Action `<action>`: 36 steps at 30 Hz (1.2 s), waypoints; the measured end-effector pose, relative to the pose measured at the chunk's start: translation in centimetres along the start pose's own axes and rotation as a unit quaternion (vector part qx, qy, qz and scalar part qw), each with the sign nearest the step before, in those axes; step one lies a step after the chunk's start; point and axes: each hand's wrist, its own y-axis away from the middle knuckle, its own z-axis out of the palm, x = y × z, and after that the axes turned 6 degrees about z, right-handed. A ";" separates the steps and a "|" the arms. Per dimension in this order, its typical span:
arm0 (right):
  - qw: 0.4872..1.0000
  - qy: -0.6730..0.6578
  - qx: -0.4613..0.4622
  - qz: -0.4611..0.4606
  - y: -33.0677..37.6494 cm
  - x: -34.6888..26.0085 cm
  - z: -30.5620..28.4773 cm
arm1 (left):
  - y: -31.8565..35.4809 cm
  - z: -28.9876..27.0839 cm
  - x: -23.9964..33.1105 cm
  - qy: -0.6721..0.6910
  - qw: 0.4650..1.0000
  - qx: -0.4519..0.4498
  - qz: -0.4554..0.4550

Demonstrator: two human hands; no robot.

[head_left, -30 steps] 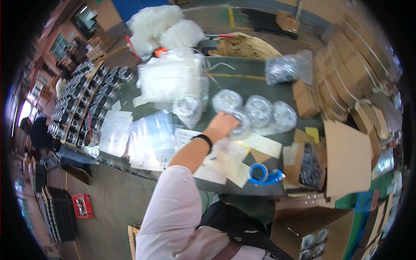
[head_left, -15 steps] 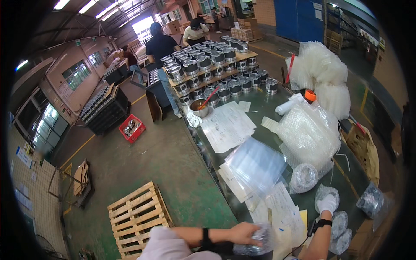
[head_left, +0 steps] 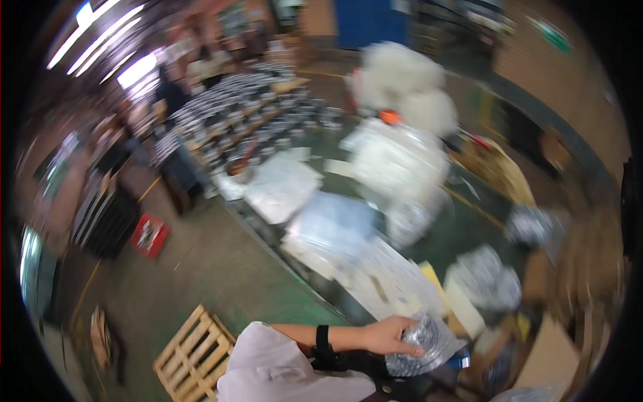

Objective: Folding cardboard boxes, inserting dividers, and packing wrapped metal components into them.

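My left hand (head_left: 390,336), bare with a black band on the wrist, is closed on a bubble-wrapped bundle (head_left: 432,348) near the lower edge. Its fingers lie over the top of the crinkled clear wrap; what is inside cannot be made out. The bundle is just beyond the near end of the paper sheets (head_left: 388,275). More bubble-wrapped bundles (head_left: 483,278) sit together to the right on the green table (head_left: 469,231). My right hand does not show.
Farther up the table are clear plastic bags (head_left: 335,221), a heap of bubble-wrap sheets (head_left: 402,157) and stacked metal pistons (head_left: 254,107). Cardboard boxes (head_left: 549,348) stand at the lower right. A wooden pallet (head_left: 194,352) lies on the floor at left. Motion blurs the view.
The view has swung to the right, so the table appears farther left. My left hand still grips its wrapped bundle, now higher and farther right. My gloved right hand, earlier on another bundle, has left view.
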 end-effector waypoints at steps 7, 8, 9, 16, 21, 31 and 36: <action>0.857 0.195 0.404 0.254 46.7 6.4 -29.9 | -3.3 14.4 2.2 0.082 0.974 -0.060 -0.200; 0.807 0.224 0.444 0.320 49.9 5.3 -31.0 | -3.8 18.3 1.9 0.169 0.973 -0.085 -0.134; 0.774 0.238 0.465 0.357 57.4 2.0 -28.2 | -3.2 19.4 2.2 0.124 0.985 -0.021 -0.115; 0.677 0.259 0.129 0.676 68.6 7.6 -24.5 | -4.3 35.4 1.2 0.183 0.975 -0.127 -0.003; 0.733 0.236 -0.100 0.630 67.2 12.3 -19.5 | -2.3 45.9 5.9 0.034 0.914 -0.404 0.026; 0.713 0.066 -0.093 0.692 66.9 14.1 -23.1 | -4.3 54.2 3.2 0.005 0.806 -0.581 -0.114; 0.717 0.247 0.028 0.652 68.4 17.2 -16.0 | -5.0 55.4 0.6 -0.088 0.756 -0.649 -0.022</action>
